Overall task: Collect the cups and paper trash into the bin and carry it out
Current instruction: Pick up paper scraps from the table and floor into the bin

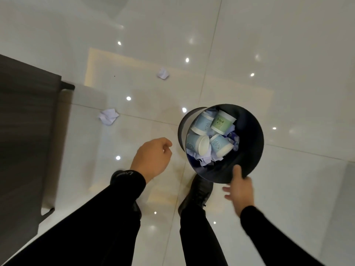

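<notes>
A round black bin hangs over the glossy floor, held at its near rim by my right hand, thumb inside the rim. Inside the bin lie several paper cups, blue ones and a green one, on crumpled paper. My left hand hovers left of the bin, fingers loosely curled, holding nothing. Two crumpled paper balls lie on the floor: one near the dark furniture, another farther ahead.
A dark wooden table or bench with black legs fills the left side. My black shoe and trouser legs stand below the bin. White glossy tiles with light reflections stretch ahead and to the right.
</notes>
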Demonstrator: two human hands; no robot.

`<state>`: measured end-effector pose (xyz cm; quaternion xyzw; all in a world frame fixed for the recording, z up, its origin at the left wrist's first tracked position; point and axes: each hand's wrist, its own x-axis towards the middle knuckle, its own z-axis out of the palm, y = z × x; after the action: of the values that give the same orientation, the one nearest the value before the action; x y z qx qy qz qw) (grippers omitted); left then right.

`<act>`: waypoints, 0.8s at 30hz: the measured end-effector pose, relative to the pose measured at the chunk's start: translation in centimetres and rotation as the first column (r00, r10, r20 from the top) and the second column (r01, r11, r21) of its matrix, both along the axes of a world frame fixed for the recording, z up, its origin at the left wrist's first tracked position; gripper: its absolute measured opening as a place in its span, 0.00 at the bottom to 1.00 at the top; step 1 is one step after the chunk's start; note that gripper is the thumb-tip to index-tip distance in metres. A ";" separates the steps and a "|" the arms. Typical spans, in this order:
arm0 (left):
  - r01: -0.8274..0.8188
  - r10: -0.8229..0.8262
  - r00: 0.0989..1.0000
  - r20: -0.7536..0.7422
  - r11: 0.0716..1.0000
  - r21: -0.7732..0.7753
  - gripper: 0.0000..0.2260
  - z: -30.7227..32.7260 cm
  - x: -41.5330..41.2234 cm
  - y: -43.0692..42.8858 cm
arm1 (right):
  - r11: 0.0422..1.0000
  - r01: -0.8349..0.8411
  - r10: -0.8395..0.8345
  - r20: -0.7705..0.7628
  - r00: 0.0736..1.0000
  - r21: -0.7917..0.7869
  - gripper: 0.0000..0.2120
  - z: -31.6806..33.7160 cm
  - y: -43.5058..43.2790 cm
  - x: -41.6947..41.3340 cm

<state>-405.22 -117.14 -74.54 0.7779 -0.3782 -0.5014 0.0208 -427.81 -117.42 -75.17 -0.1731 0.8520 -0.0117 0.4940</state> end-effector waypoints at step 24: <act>0.213 -0.193 0.878 0.438 0.977 0.004 0.28 -24.3 22.2 3.0 | -0.005 -0.989 1.000 0.007 -0.007 -0.149 0.17 -24.6 11.3 19.8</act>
<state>-382.97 -114.14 -98.80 0.8256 -0.4636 -0.3058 -0.0999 -408.01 -106.13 -99.79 -0.7483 0.4485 0.2890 0.3942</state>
